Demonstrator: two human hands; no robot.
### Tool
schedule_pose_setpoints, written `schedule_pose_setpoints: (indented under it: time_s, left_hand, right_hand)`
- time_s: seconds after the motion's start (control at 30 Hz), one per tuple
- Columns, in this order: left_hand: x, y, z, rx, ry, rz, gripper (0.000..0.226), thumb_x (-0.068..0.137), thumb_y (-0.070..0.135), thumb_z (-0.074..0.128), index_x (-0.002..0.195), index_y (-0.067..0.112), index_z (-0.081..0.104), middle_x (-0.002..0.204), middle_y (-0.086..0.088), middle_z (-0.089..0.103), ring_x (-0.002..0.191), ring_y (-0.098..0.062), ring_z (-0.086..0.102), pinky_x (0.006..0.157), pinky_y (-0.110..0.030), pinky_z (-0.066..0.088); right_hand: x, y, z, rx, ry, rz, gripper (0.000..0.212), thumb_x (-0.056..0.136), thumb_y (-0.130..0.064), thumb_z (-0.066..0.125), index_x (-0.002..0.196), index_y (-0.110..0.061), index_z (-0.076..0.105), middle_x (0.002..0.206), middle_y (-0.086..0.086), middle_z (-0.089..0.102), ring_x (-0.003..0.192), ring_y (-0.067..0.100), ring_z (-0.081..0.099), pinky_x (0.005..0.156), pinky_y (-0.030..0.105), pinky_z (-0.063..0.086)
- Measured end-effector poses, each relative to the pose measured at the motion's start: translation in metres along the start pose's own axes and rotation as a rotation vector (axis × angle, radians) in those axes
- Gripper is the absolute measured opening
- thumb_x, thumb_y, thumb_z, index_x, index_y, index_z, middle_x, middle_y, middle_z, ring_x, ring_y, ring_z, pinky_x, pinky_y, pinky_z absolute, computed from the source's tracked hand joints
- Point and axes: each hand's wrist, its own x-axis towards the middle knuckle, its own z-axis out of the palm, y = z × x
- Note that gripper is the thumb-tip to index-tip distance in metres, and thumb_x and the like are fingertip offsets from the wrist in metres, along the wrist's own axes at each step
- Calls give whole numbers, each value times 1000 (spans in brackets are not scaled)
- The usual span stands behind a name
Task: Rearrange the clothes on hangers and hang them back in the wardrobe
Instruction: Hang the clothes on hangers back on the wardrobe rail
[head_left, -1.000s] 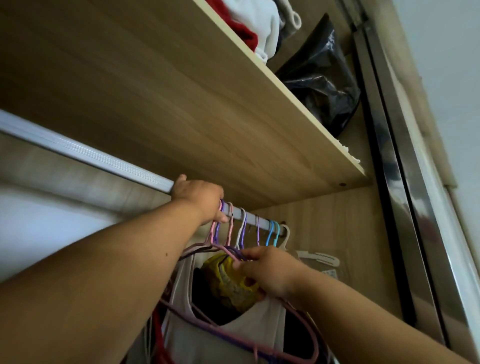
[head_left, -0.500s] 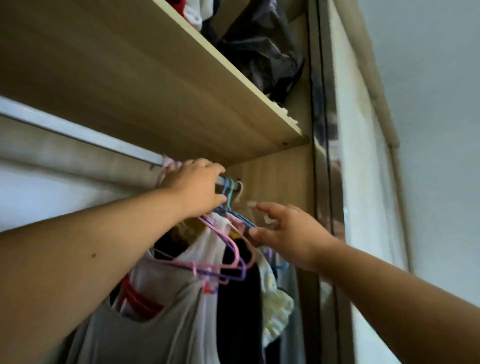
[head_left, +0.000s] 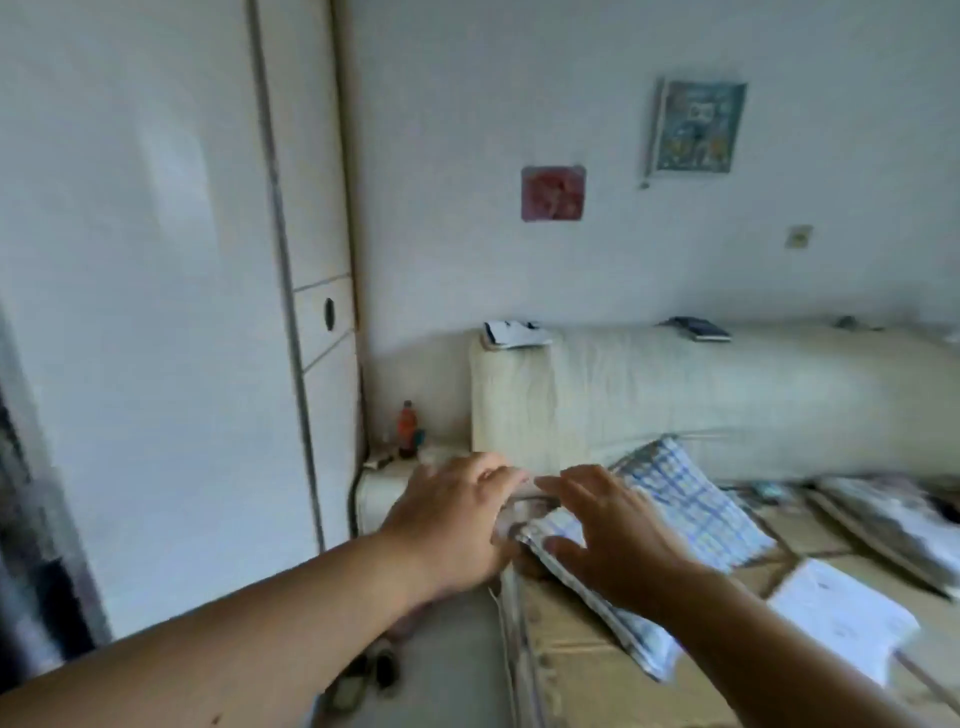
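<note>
**Clerk:** Hands first, nearest to the camera?

**Inspector:** Both reach forward at centre frame. The left hand (head_left: 452, 519) holds nothing, its fingers loosely extended. The right hand (head_left: 618, 540) is spread, palm down, over the near end of the checked cloth (head_left: 696, 509). Contact cannot be confirmed, because the frame is smeared.

**Clerk:** Location of the item?

**Inspector:** The checked cloth lies on the bed (head_left: 571, 662), centre right of the frame, with its far end raised toward the headboard (head_left: 701, 395). The wardrobe (head_left: 156, 312) fills the left of the frame, well apart from it.

**Clerk:** Handling assessment?

**Inspector:** Judged soft, light and limp. It should sag and fold when lifted, and it looks neither fragile nor slippery. I recommend both hands along the near edge, or at the shoulders if it proves to be a garment.

**Clerk:** Deficiencies in view?

**Inspector:** Several.
- Whether the cloth is a garment or a pillow cannot be told.
- No hanger is visible anywhere.
- The shoes (head_left: 363, 670) on the floor, bottom centre, are blurred.
- The white sheet (head_left: 841, 618) at lower right is of unknown kind.
- The bottle (head_left: 407, 427) left of the headboard reads only as a reddish shape.
- The wardrobe's interior shows only as a dark strip, cut off at the far left edge.
</note>
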Motion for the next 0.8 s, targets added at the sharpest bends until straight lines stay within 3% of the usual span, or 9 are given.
schedule_pose_setpoints:
  time_s: [0.07, 0.2, 0.4, 0.53, 0.67, 0.8]
  left_hand:
    - [16, 60, 47, -42, -72, 54, 69, 82, 49, 56, 144, 35, 28, 153, 6, 26, 138, -15, 30, 109, -37, 28]
    - [33, 170, 132, -124, -256, 140, 67, 81, 50, 56, 142, 34, 33, 151, 6, 28, 137, -15, 33, 109, -36, 31]
    - [29, 297, 245, -192, -549, 250, 64, 82, 47, 56, 141, 38, 32, 153, 6, 23, 140, -17, 26, 112, -39, 23]
    - [16, 344, 321, -181, -720, 286, 63, 84, 49, 52, 141, 38, 30, 154, 7, 21, 140, -16, 23, 112, -40, 22]
    - [12, 382, 407, -198, -856, 262, 63, 86, 49, 51, 143, 37, 28, 154, 9, 20, 140, -16, 23, 113, -41, 23]
    - [13, 395, 482, -194, -941, 192, 62, 86, 48, 51, 143, 38, 28, 154, 8, 20, 140, -16, 25, 112, -42, 27]
  right_hand:
    - [-55, 61, 21, 44, -55, 143, 69, 72, -62, 31, 135, -37, 43, 135, -3, 44, 125, 21, 46, 101, 32, 39]
    - [-163, 162, 57, 120, -153, 415, 55, 81, -46, 58, 133, -38, 45, 137, -5, 42, 127, 20, 45, 104, 36, 38]
    - [-314, 260, 105, 180, -273, 803, 55, 85, -43, 58, 137, -34, 42, 134, -1, 43, 121, 21, 49, 99, 36, 44]
    - [-396, 293, 151, 292, -336, 1090, 58, 85, -39, 58, 140, -34, 37, 136, -1, 42, 118, 17, 51, 102, 34, 43]
    - [-459, 334, 204, 381, -377, 1338, 68, 84, -35, 61, 144, -38, 27, 132, -3, 41, 92, 6, 57, 88, 26, 51]
    - [-495, 377, 260, 451, -412, 1472, 77, 83, -35, 65, 146, -36, 21, 138, -1, 38, 102, 9, 55, 94, 31, 50]
